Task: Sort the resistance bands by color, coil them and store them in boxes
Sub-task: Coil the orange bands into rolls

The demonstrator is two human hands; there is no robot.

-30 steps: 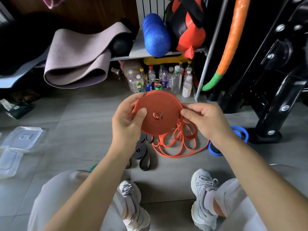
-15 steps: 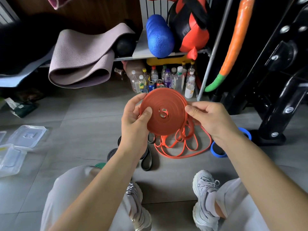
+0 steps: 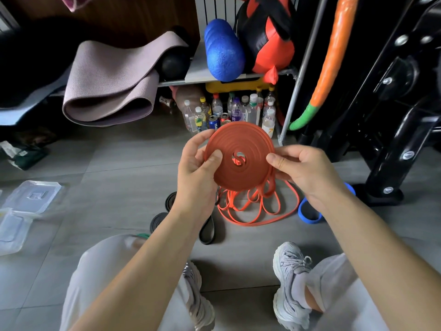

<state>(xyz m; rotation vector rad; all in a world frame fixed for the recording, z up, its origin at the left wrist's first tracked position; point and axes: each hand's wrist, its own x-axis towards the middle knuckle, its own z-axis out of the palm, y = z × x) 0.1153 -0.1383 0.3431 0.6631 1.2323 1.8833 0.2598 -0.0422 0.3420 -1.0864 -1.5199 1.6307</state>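
Orange coil (image 3: 247,142) lifted slightly, left hand (image 3: 198,168) and right hand (image 3: 307,173) pinching it, blue band (image 3: 307,217) half-hidden

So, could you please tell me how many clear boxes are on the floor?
2: the far box by the left edge; the near box beside it, cut by the frame. More may lie out of view.

Orange band (image 3: 248,174): flat strip wound into a tight disc with a small open centre, upright at mid-frame. Its unwound tail (image 3: 267,189) trails in loose loops to the floor below.
Black bands (image 3: 207,234): floor, lower centre.
Blue band (image 3: 307,217): floor, right of centre.
Clear boxes (image 3: 33,195): left edge.
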